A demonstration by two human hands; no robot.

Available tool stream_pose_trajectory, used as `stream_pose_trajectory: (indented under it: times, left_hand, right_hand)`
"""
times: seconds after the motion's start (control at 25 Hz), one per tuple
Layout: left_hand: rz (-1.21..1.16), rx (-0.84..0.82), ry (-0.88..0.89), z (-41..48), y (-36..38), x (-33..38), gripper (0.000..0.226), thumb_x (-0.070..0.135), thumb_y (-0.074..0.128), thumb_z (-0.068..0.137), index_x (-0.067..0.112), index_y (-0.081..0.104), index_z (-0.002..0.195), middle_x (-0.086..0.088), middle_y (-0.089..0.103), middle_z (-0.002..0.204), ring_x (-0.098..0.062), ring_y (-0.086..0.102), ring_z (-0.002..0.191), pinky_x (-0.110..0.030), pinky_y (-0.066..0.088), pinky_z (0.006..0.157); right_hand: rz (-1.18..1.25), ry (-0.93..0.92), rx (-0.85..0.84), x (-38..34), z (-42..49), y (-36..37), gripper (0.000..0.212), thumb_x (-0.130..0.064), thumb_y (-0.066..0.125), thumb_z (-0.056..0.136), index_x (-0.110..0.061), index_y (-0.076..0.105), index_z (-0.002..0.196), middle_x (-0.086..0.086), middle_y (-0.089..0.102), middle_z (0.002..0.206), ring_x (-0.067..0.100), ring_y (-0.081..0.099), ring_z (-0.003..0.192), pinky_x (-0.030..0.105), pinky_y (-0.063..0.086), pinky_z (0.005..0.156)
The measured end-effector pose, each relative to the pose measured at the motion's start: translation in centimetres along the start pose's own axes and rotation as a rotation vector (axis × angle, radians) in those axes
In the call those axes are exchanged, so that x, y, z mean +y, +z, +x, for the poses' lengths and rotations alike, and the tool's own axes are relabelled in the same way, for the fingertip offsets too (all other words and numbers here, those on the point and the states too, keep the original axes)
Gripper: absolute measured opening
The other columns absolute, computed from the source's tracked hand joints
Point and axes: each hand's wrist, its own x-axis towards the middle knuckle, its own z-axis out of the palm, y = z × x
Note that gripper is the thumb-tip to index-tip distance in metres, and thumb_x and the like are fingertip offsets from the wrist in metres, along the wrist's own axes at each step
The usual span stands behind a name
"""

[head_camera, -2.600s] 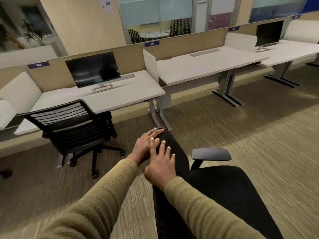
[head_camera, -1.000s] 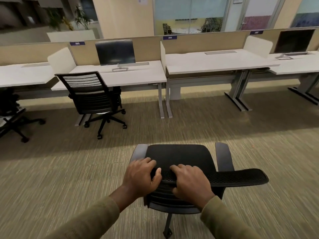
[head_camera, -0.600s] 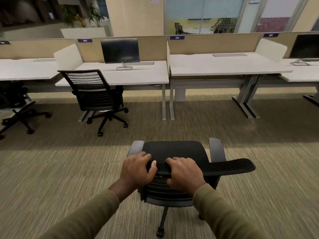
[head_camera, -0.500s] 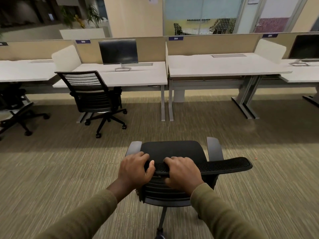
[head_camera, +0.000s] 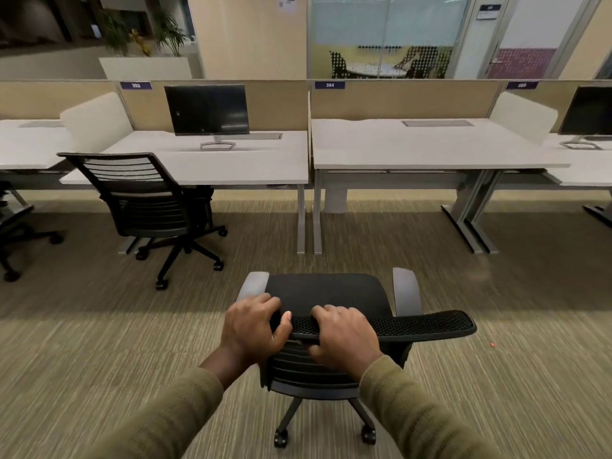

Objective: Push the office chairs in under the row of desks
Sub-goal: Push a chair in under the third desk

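Head view: an office chair (head_camera: pixel 326 291) stands on the carpet (head_camera: pixel 99 342), well short of the desk (head_camera: pixel 430 150) ahead and not yet pushed in. A second chair (head_camera: pixel 149 197) sits only partly under the neighbouring desk (head_camera: pixel 231 164). The left hand (head_camera: pixel 251 329) and right hand (head_camera: pixel 344 332), fingers curled, grip the top edge of the backrest (head_camera: pixel 424 323), with the seat just beyond them.

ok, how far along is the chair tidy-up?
Done: nothing clearly; the slat-back chair sits angled, base out from desk 383. In hand: left hand and right hand grip the backrest top of the mesh-back chair on open carpet, facing desk 384. Left: roll it under, then the slat-back and the far-left chair, only partly in view.
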Motion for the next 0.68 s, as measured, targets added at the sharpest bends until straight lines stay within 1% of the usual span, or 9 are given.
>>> stream_pose_trajectory:
  times: [0.2, 0.32, 0.4, 0.52, 0.68]
  left_hand:
    - [-0.007, -0.012, 0.007, 9.3, 4.8, -1.0, 0.038, 0.055, 0.045, 0.089, 0.024, 0.059, 0.072, 0.01, 0.05, 0.067, -0.01, 0.046, 0.058, -0.029, 0.037, 0.053]
    - [0.021, -0.065, -0.05, 14.6, 7.2, -0.6, 0.045, 0.061, 0.039, 0.088, 0.023, 0.061, 0.075, 0.009, 0.053, 0.071, -0.014, 0.05, 0.066, -0.032, 0.037, 0.064]
    - [0.057, -0.113, -0.09, 18.4, 9.0, -0.1, 0.05, 0.064, 0.034, 0.088, 0.023, 0.061, 0.078, 0.007, 0.056, 0.074, -0.016, 0.053, 0.071, -0.035, 0.041, 0.071]
    - [0.041, -0.135, -0.107, 23.7, 11.5, 0.7, 0.053, 0.065, 0.032, 0.086, 0.021, 0.06, 0.076, 0.005, 0.059, 0.075, -0.018, 0.056, 0.074, -0.037, 0.042, 0.076]
    - [0.024, -0.125, -0.09, 30.5, 15.0, 2.1, 0.052, 0.064, 0.033, 0.087, 0.022, 0.061, 0.075, 0.008, 0.054, 0.071, -0.017, 0.056, 0.071, -0.037, 0.042, 0.075]
  right_hand:
    - [-0.041, 0.064, 0.046, 6.2, 6.9, 0.4, 0.043, -0.054, 0.055, 0.078, -0.025, 0.053, 0.109, -0.003, 0.063, 0.101, 0.022, 0.061, 0.092, 0.038, 0.045, 0.082]
    - [-0.077, 0.188, 0.156, 9.6, 9.5, 1.2, 0.046, -0.054, 0.056, 0.074, -0.025, 0.058, 0.11, -0.004, 0.064, 0.102, 0.021, 0.061, 0.094, 0.039, 0.045, 0.088]
    - [-0.086, 0.206, 0.193, 12.5, 11.8, 1.5, 0.051, -0.058, 0.055, 0.073, -0.024, 0.06, 0.112, -0.004, 0.066, 0.102, 0.02, 0.061, 0.094, 0.04, 0.046, 0.09]
    - [-0.079, 0.199, 0.254, 17.1, 15.7, 1.5, 0.06, -0.071, 0.051, 0.074, -0.025, 0.062, 0.111, -0.004, 0.067, 0.1, 0.02, 0.061, 0.09, 0.039, 0.048, 0.084]
    - [-0.057, 0.145, 0.375, 23.6, 20.1, 1.7, 0.073, -0.088, 0.037, 0.078, -0.023, 0.064, 0.096, -0.003, 0.065, 0.084, 0.021, 0.061, 0.075, 0.038, 0.048, 0.069]
